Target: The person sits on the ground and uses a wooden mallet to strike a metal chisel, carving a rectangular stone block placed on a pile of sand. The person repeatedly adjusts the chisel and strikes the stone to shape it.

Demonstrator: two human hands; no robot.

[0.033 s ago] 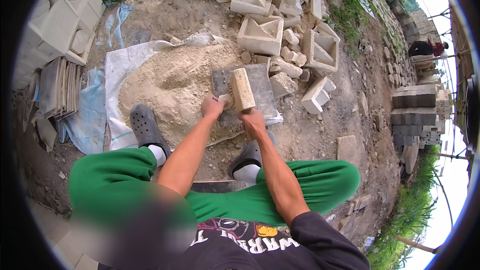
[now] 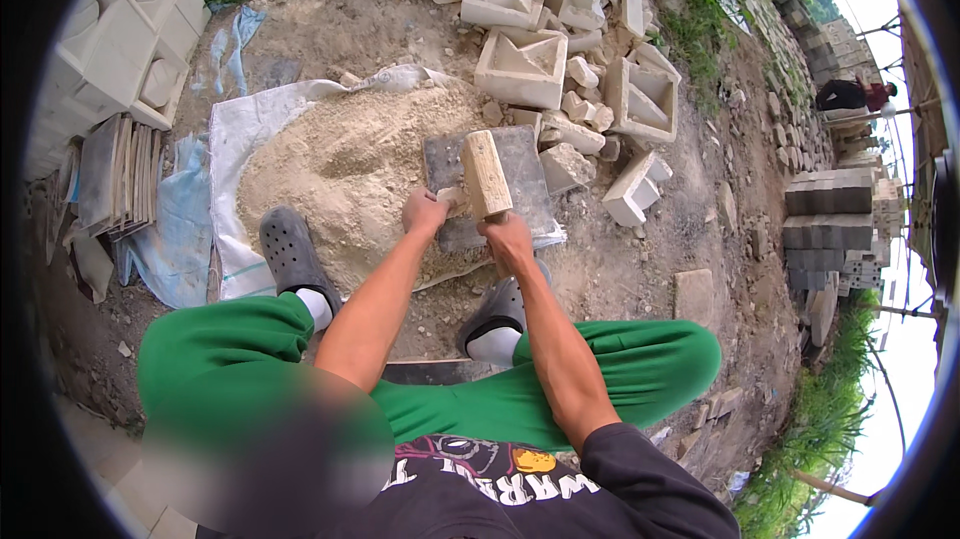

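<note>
My right hand (image 2: 508, 239) is closed round the handle of a wooden mallet (image 2: 486, 177). The mallet's pale block head is over a dark flat slab (image 2: 525, 164). At the slab's left edge, my left hand (image 2: 425, 211) pinches a small pale chunk of stone (image 2: 455, 201), close beside the mallet head. Whether mallet and chunk touch cannot be made out. A heap of crushed beige rubble (image 2: 330, 159) lies on a white woven sheet (image 2: 228, 139), left of the slab.
Broken pale moulded blocks (image 2: 520, 69) are piled beyond the slab. Stacked thin boards (image 2: 120, 179) and pale blocks (image 2: 120, 39) stand at left. Grey blocks (image 2: 828, 209) are stacked at far right, near a seated person (image 2: 860, 96). My grey clogs (image 2: 295, 249) flank the work.
The mallet head and my right hand have shifted very slightly away from me. My left hand and the chunk look the same.
</note>
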